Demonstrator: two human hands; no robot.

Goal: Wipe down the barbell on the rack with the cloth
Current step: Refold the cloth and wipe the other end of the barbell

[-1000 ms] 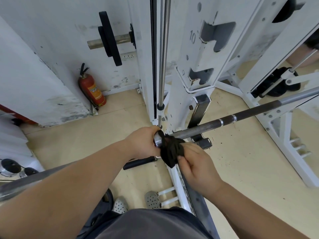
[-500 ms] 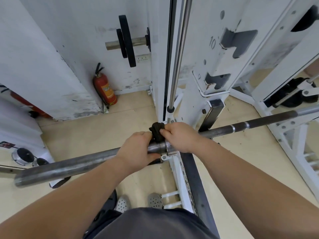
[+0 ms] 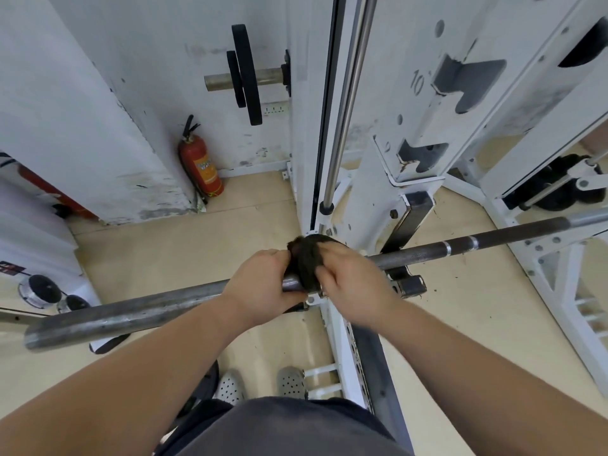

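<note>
A long steel barbell [image 3: 138, 315] lies across the white rack [image 3: 418, 103], running from lower left to upper right, its thick sleeve end at the left. A dark cloth [image 3: 306, 261] is draped over the bar near the sleeve's collar. My left hand [image 3: 263, 284] grips the sleeve just left of the cloth. My right hand [image 3: 352, 278] grips the cloth around the bar from the right side. The stretch of bar under the cloth and both hands is hidden.
A red fire extinguisher [image 3: 200, 166] stands by the wall. Black weight plates [image 3: 245, 74] hang on a peg behind. A chrome guide rod [image 3: 345, 103] rises beside the rack upright. More plates [image 3: 559, 185] sit at far right. My feet stand by the rack's floor beam [image 3: 371, 363].
The cloth, first hanging below the bar in my right hand, now sits over the top of the bar. The view shifted, showing more of the sleeve on the left.
</note>
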